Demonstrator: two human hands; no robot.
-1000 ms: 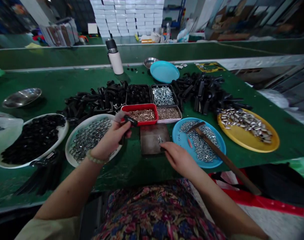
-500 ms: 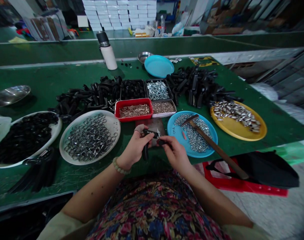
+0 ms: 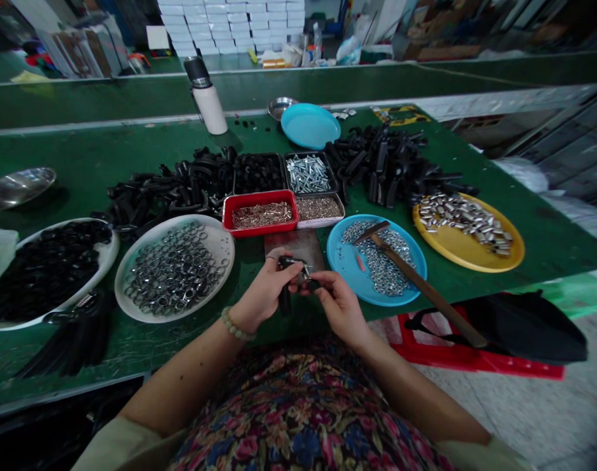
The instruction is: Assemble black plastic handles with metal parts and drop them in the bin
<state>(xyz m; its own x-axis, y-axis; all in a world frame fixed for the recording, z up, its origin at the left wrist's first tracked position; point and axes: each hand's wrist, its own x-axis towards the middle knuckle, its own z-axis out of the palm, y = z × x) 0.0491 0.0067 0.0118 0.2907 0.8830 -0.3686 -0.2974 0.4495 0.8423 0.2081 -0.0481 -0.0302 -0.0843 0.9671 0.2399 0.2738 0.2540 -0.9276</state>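
My left hand [image 3: 263, 293] is closed around a black plastic lever-like part [image 3: 285, 302], whose long arm hangs down below the fingers. At the right end of that part, my right hand [image 3: 343, 309] pinches a small black piece [image 3: 313, 285]. Bright metal, perhaps a bolt, shows between the two; its exact shape is too small to make out. Both hands are above the front of a flat metal plate [image 3: 298, 243]. Just right of them lies a blue plate [image 3: 334, 261] of small metal nuts, with a hammer [image 3: 416, 281] resting across it.
A white plate [image 3: 124, 297] of metal rings stands left. Behind the hands are a red tray [image 3: 259, 230] of copper-coloured pins and a tray of bolts [image 3: 308, 174]. Heaps of black parts [image 3: 381, 163] flank the trays. A yellow plate [image 3: 470, 263] holds metal cylinders; a bottle [image 3: 211, 110] stands behind.
My right hand has shifted slightly left, and its fingers sit differently around the small black piece. My left hand keeps its hold on the black part. The whole view has moved a little.
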